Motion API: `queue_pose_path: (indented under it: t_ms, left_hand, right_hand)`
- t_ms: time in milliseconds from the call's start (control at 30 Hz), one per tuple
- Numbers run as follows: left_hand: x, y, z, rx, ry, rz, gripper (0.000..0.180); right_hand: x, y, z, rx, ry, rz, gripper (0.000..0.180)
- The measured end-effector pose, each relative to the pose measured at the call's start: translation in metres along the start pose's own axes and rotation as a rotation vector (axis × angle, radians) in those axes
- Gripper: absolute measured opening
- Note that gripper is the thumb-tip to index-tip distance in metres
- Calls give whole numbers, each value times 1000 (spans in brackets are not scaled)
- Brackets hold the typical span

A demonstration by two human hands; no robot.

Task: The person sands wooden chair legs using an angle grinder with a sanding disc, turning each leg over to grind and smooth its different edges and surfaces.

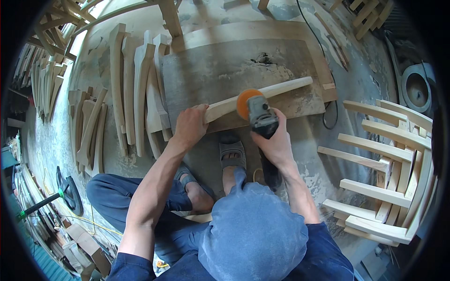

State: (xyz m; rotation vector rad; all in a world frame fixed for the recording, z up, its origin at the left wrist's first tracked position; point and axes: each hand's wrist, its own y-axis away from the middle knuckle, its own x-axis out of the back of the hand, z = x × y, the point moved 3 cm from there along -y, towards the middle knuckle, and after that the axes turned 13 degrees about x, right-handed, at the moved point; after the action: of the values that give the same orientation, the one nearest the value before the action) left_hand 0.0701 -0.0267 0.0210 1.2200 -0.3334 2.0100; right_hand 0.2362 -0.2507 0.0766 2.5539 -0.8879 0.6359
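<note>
My left hand [190,125] is closed around the near-left end of a long, pale, slightly curved wooden leg [287,87]. The leg slants up to the right over a worn, dusty work board [206,65]. In my right hand [277,146] is a grey and black angle grinder [260,116], gripped from behind its head. Its round orange disc [244,103] is over the middle of the leg, just right of my left hand. Whether the disc presses on the wood or hovers slightly above it, I cannot tell. The grinder's rear body runs down beneath my right forearm.
Several shaped wooden legs [140,93] lean in a row left of the board, with shorter pieces [89,126] beyond. Slatted wooden frames [398,164] are stacked at right. A dark cable [322,51] runs past the board's right edge. A wooden frame [168,16] stands at the back.
</note>
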Motion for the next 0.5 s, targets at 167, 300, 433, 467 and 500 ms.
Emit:
queue_pose_path:
  t_ms: [167, 300, 433, 467, 500]
  left_hand:
    - [1, 0, 1, 2, -17, -20, 46]
    - [1, 1, 1, -7, -12, -30, 47]
    - [0, 2, 0, -8, -10, -15, 47]
    - [0, 2, 0, -12, -14, -15, 47]
    - [-1, 1, 1, -20, -11, -15, 47]
  right_hand:
    - [-8, -2, -8, 103, -99, -31, 92]
    - [-20, -10, -18, 157, -137, -135, 92]
    - [-16, -12, -14, 85, -84, -127, 92]
    - [-12, -12, -11, 82, -31, -84, 92]
    - [-8, -11, -9, 85, 22, -32, 92]
